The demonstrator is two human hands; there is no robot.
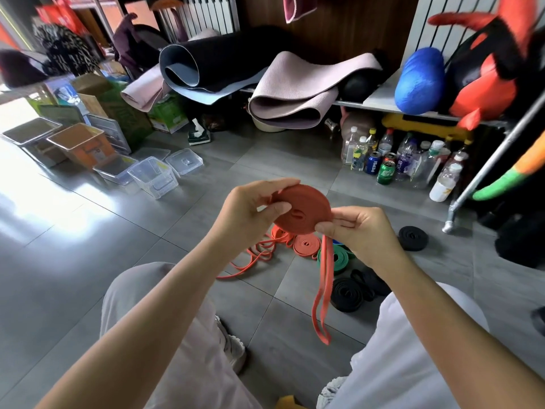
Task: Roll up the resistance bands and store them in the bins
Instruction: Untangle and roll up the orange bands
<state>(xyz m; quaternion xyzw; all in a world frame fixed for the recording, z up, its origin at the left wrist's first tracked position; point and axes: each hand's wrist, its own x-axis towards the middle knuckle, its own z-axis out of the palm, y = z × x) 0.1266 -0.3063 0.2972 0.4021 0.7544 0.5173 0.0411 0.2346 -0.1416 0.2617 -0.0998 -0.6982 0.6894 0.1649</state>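
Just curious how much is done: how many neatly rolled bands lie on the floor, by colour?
Orange roll: 1
Green roll: 1
Black rolls: 2
Total: 4, not counting the orange band being rolled; some may be hidden.

- Grey tiled floor [118,261].
- Clear plastic bins [153,177] clustered far left.
- Loose orange bands [256,258] tangled, touching a coiled orange band [306,245].
- Coiled green band [336,258] just beside.
- Coiled black bands [346,293] nearer; another black coil [413,238] apart, right.
- Bottles and cans [407,163] standing far right.
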